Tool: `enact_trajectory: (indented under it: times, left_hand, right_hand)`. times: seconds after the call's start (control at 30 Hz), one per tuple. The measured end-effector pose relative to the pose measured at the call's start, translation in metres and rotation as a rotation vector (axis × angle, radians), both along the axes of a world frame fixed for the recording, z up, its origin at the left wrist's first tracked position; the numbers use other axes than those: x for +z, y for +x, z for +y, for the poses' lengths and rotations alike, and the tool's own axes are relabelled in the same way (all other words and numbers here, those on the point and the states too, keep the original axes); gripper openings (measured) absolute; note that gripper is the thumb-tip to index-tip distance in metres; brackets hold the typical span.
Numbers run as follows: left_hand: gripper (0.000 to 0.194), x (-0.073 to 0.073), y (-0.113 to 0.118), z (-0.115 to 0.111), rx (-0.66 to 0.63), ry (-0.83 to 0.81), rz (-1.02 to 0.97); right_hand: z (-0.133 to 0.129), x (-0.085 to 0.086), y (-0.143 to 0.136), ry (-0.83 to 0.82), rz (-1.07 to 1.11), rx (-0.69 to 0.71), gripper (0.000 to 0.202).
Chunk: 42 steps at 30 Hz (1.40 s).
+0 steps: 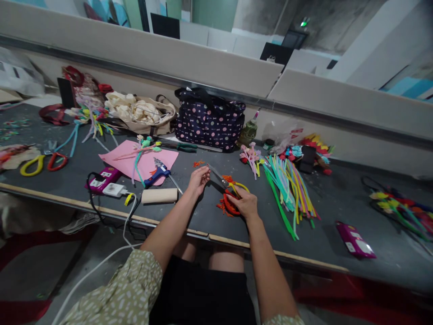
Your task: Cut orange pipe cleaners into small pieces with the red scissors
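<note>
Worn on the head, the single camera looks forward and down from above the lap (203, 293), across the table (338, 194), left hand (199, 179) and right hand (246, 203) near; its wide, tilted view reaches the far partition (219, 58) and the room (257, 20) beyond.

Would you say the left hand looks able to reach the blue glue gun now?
Probably yes: the blue glue gun lies near the left hand, nothing tall between them, though its fingers look pinched together.
</note>
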State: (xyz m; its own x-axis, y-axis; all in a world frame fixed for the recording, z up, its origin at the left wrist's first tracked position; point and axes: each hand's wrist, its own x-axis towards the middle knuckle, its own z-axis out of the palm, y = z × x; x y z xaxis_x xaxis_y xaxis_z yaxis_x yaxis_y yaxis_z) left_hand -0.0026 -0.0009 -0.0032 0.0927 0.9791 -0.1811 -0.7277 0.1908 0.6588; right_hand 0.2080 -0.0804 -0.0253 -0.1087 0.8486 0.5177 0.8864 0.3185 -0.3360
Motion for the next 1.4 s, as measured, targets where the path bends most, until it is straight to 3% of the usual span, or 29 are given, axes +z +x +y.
enact_trajectory:
  times: [0.43, 0.8, 0.93, 1.17, 1.4]
  left_hand:
    - [0.024, 0.0, -0.001, 0.0, 0.016, -0.015, -0.001]
    - [0.025, 0.001, -0.001, -0.001, 0.075, -0.055, -0.001]
    - [0.024, 0.002, -0.002, -0.001, 0.102, -0.055, 0.004]
    - [0.024, 0.005, -0.007, -0.001, 0.264, 0.033, 0.04]
    - [0.019, -0.001, -0.01, 0.003, 0.502, -0.049, 0.118]
  right_hand:
    - [-0.001, 0.001, 0.0, -0.033, -0.016, 0.029, 0.045]
    - [-0.003, 0.014, -0.009, -0.043, -0.137, -0.105, 0.05]
    - [-0.003, 0.012, -0.007, -0.049, -0.156, -0.132, 0.052]
    - [0.0, 0.007, -0.003, -0.045, -0.131, -0.233, 0.053]
    - [0.0, 0.005, -0.001, -0.046, -0.146, -0.228, 0.054]
